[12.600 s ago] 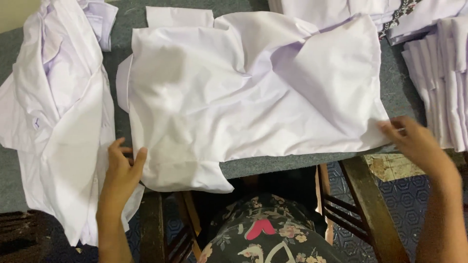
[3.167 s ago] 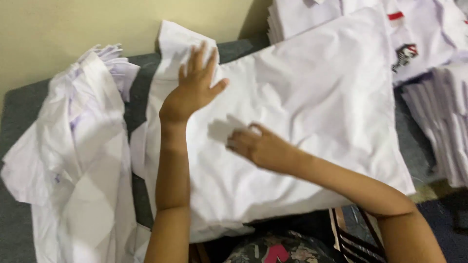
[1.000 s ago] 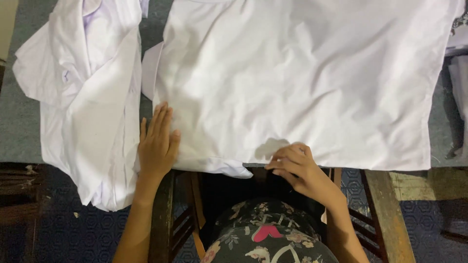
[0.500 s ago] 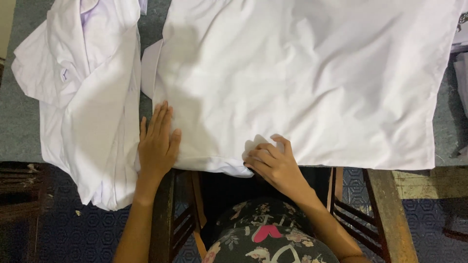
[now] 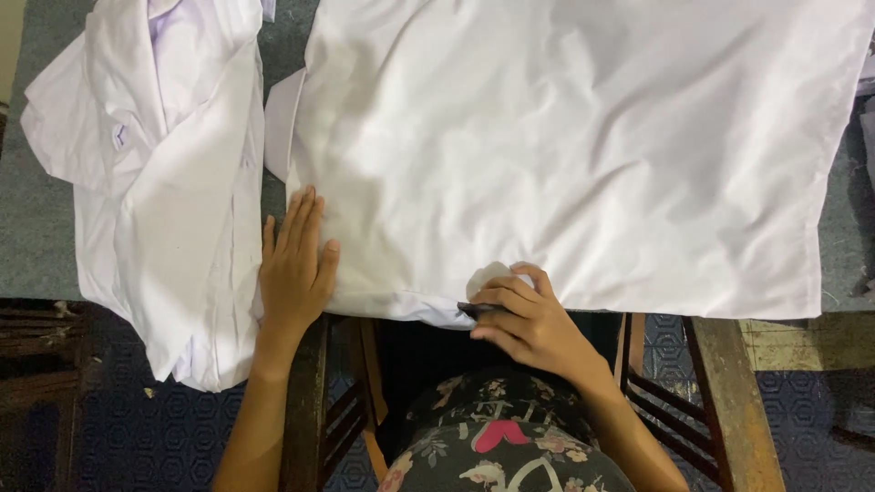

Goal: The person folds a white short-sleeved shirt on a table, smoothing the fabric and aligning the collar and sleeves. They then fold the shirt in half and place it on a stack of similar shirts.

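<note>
The right hand [image 5: 529, 319] is closest to the person, at the near edge of the table. Its fingers are curled and pressed together, and they pinch a small bunch of the hem of the white garment [image 5: 583, 155]; a bit of cloth stands up above the knuckles. A little to the left of this pinch, the left hand [image 5: 296, 264] lies flat with the fingers spread a little, and it presses down the near left corner of the same garment. It grasps nothing.

Beyond both hands, the white garment lies spread wide over the grey table top [image 5: 36, 237]. Most of its surface looks smooth, with only soft creases, so I judge that the flattening is mostly done. What remains, as far as one can see, is the near hem: under the pinch the edge is bunched and partly turned under, and it hangs a bit over the table edge. No fold is made in the garment yet.

To the left of the flat hand, a pile of white shirts [image 5: 164, 182] lies loosely, with one part hanging off the table. Below the hands there is a patterned dark cloth [image 5: 501, 456] on the person's lap.
</note>
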